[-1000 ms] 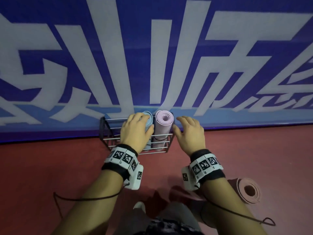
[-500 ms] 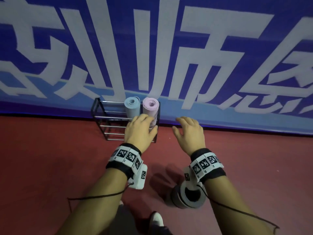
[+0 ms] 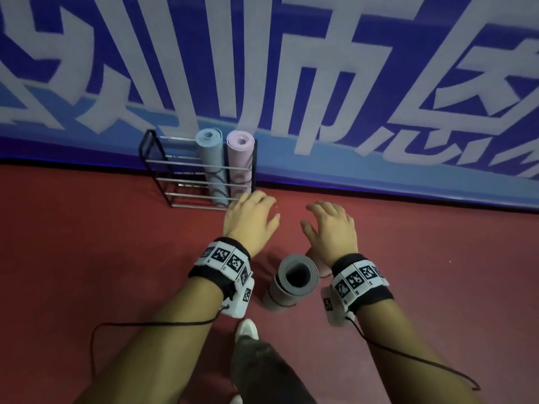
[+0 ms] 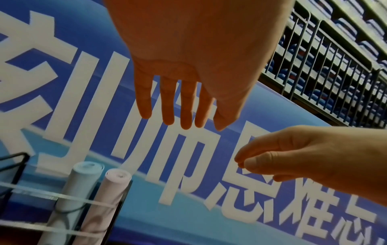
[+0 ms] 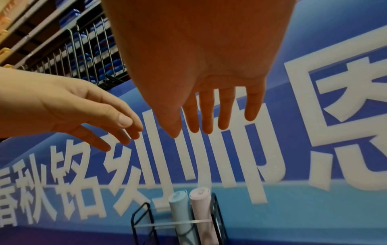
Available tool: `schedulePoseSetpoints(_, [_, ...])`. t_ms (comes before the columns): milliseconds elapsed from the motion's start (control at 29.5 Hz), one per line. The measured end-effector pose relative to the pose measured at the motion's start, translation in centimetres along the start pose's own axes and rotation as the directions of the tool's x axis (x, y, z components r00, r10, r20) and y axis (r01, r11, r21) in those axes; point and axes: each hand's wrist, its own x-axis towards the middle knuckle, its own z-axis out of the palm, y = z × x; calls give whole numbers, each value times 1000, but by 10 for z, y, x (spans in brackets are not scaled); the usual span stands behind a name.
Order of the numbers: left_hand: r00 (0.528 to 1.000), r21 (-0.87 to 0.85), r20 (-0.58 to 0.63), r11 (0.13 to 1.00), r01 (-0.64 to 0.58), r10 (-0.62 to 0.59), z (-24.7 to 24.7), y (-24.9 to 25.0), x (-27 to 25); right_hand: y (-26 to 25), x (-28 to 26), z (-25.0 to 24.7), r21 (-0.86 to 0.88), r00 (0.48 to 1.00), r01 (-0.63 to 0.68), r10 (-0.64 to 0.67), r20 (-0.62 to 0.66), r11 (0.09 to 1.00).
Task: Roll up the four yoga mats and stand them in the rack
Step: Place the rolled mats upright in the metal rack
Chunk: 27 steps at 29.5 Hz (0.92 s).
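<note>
A dark red floor [image 3: 87,272] stretches below me. A black wire rack [image 3: 163,182] stands on it against a blue banner wall, and a rolled grey yoga mat [image 3: 288,290] stands upright near my white shoe [image 3: 247,329].

Rack [image 3: 163,182]: thin metal wire — black matt end frames, bare shiny silver cross rods. Blue mat [image 3: 210,164] and pink mat [image 3: 239,161]: matt foam, smooth, dark elastic bands round them. Grey mat [image 3: 287,285] on the floor [image 3: 87,258]: same matt foam. Floor: dull red, finely textured. Banner [image 3: 291,68]: smooth printed sheet — slight sheen.
</note>
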Motion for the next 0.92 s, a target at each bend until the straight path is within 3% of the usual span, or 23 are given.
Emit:
schedulePoseSetpoints(170, [987, 7, 116, 994, 111, -111, 39, 36, -43, 48, -47, 7, -48, 985, -17, 25, 170, 999])
schedulePoseSetpoints(407, [953, -39, 219, 974, 222, -208, 113, 60, -56, 123, -45, 42, -35, 956, -83, 90, 278, 996])
schedulePoseSetpoints(509, [908, 5, 310, 956, 293, -280, 161, 65, -46, 164, -26, 76, -67, 919, -84, 104, 380, 994])
schedulePoseSetpoints(645, [810, 40, 421, 901, 433, -408, 235, 62, -29, 213, 4, 130, -91, 865, -78, 113, 488, 993])
schedulePoseSetpoints(916, [663, 125, 563, 844, 521, -493, 364, 57, -17, 270, 33, 231, -155, 719, -58, 148, 679, 986])
